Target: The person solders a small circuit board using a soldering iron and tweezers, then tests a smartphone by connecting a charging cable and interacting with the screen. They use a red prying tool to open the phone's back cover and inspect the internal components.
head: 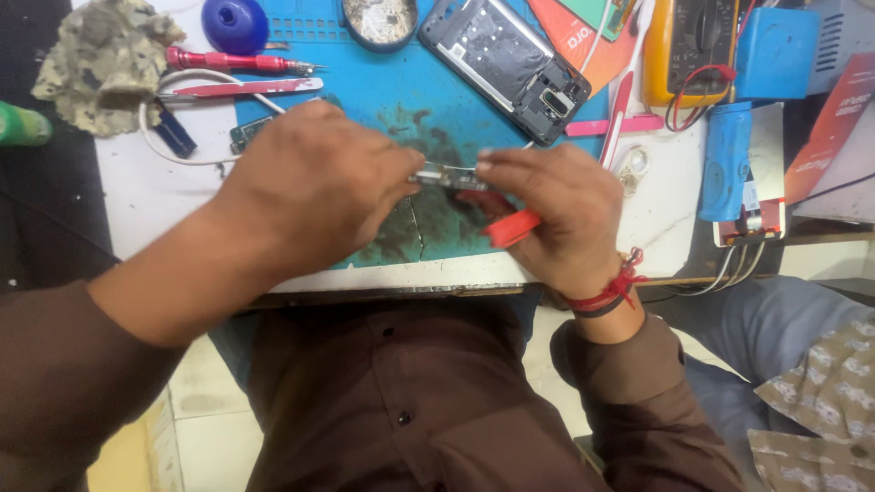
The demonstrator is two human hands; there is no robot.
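**Small board held over the stained mat, phone shell lying open behind it**

A cluttered white workbench (137, 196) carries a blue work mat (383, 91), dark with stains near its front edge, and everything here is placed from that mat. Just above the stained patch both hands meet. The left hand (314, 187) is closed in a pinch on one end of a small, narrow circuit board (448, 176); the right hand (556, 214) pinches the other end with its fingertips and also has a red-handled tool (510, 228) tucked under its fingers, its working tip hidden. The board hangs clear of the mat between the two hands.

As for progress, the opened phone body (506, 64) lies at the mat's far edge with its back off and its insides bare, so the opening-up looks done. The small board is out in the hands rather than seated in the shell, which suggests the work on that part is midway; I cannot tell whether it is being checked, cleaned or readied for refitting. Nothing shows the phone closed again.

At the mat's far left corner lie a red screwdriver (241, 62) and tweezers (241, 87). Beyond its far right edge stands a yellow multimeter (688, 46).
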